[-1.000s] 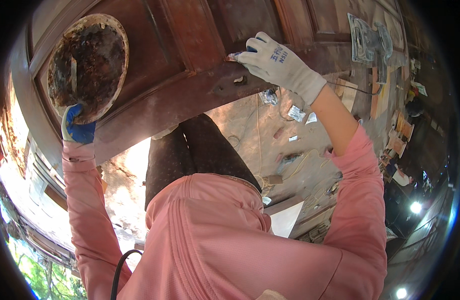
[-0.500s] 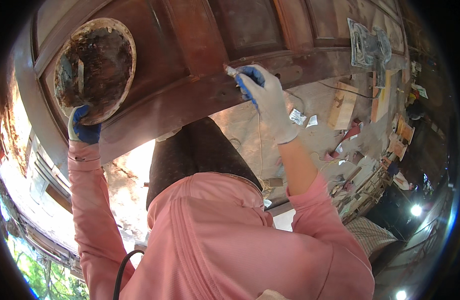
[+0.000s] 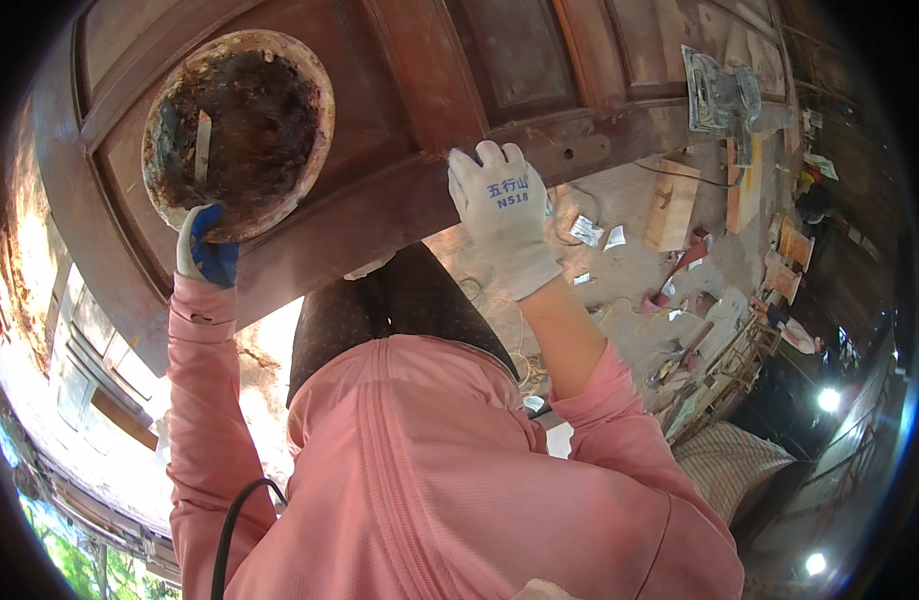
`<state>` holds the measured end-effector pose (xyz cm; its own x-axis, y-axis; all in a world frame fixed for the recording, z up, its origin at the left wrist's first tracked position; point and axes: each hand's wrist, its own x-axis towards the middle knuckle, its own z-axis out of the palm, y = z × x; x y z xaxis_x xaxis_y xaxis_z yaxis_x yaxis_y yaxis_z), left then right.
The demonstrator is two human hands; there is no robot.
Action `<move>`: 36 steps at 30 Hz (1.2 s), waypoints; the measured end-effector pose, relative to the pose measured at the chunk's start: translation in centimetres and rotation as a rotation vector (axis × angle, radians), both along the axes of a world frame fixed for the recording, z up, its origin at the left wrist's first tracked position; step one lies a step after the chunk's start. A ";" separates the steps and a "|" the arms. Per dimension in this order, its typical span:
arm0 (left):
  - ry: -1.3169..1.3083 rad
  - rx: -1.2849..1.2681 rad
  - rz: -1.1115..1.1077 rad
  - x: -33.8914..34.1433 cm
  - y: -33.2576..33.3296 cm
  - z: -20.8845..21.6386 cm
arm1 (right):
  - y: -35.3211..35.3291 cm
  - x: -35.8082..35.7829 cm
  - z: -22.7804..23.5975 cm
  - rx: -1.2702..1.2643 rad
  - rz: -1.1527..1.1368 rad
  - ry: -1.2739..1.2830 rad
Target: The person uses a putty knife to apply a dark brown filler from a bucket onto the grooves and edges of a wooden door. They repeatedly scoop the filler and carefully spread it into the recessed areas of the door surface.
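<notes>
My left hand, in a white glove with a blue palm, grips the near rim of a round, shallow bowl crusted with dark brown residue. A flat wooden stick lies inside against the bowl's left part. Beneath is a dark reddish-brown panelled wooden door. My right hand, gloved the same way, rests at the door's near edge strip with its back up and fingers curled down. Whatever its fingers hold is hidden beneath the hand.
A dusty sander-like power tool sits on the door's right end, its cable trailing nearby. Wooden boards, paper scraps and a reddish strip lie on the floor beyond. A striped sack stands at lower right.
My right hand has turned from showing its blue fingers and a small pale piece to back-up, lower against the door edge. My left hand and the bowl have shifted right in view.
</notes>
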<state>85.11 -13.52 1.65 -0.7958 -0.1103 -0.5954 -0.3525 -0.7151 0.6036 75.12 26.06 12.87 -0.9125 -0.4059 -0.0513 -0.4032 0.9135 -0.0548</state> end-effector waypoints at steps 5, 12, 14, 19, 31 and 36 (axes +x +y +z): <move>0.049 -0.210 -0.078 0.2 1.3 0.4 | -1.5 1.0 0.1 0.028 -0.014 -0.012; 0.107 -0.178 -0.279 -0.4 0.5 0.0 | -2.3 2.5 3.5 -0.640 -0.465 -0.163; 0.132 -0.129 -0.246 -0.3 1.8 0.9 | -3.7 2.9 5.2 -0.822 -0.574 -0.241; 0.084 -0.091 -0.240 1.3 3.8 4.9 | -7.2 3.0 9.1 -1.045 -0.684 -0.367; 0.286 -0.263 -0.326 0.7 8.6 11.7 | -11.1 0.6 10.8 -0.742 -0.473 -0.173; 0.172 -0.195 -0.374 0.5 8.6 12.1 | -12.4 -0.3 11.2 -0.635 -0.470 -0.282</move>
